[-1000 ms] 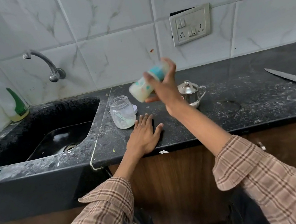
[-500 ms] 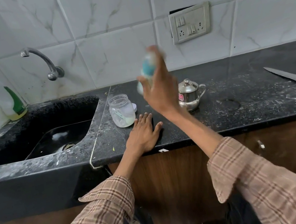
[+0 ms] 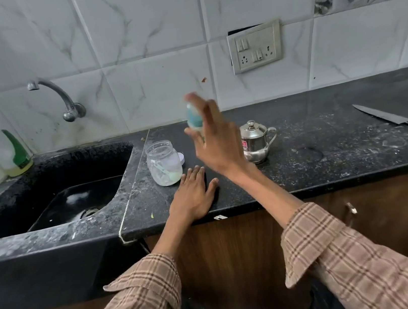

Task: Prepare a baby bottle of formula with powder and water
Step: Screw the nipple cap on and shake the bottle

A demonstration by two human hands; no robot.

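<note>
Right hand [image 3: 215,142] is clamped on the blurred baby bottle [image 3: 194,117] at frame centre; mixing appears underway, left hand [image 3: 190,196] flat on bench [image 3: 330,156].

bottle [image 3: 194,117] blurred, mostly behind fingers [image 3: 208,116]

White marble-look wall tiles [image 3: 147,30] are seen behind a powder-dusted black granite counter [image 3: 329,151]; black sink [image 3: 50,177] at left, wooden cabinet [image 3: 238,249] below.
</note>
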